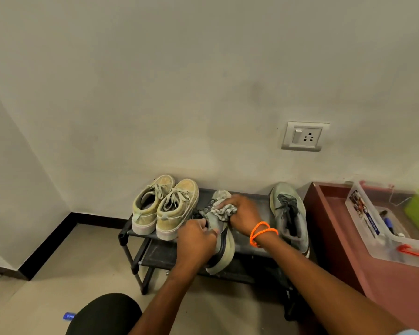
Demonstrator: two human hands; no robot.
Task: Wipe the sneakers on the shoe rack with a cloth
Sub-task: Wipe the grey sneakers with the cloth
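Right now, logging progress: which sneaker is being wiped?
The grey sneaker in the middle, tilted; left hand holds it, right hand presses the cloth on it. The others sit flat, untouched.

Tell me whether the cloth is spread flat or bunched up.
Bunched: the cloth is crumpled in the right hand against the grey sneaker.

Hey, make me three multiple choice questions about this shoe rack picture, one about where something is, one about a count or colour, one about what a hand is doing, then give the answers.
1. Where does the beige pair of sneakers sit on the shoe rack?
A. left end of the top shelf
B. bottom shelf
C. on the floor

2. What colour are the wristbands on the right wrist?
A. blue
B. orange
C. white

3. What is the right hand doing?
A. hanging idle
B. pulling a lace
C. pressing the cloth on the grey sneaker

Answers: 1 A, the pair stands at the top shelf's left end. 2 B, both loops are bright orange. 3 C, its fingers bunch the cloth against the sneaker that the left hand holds.
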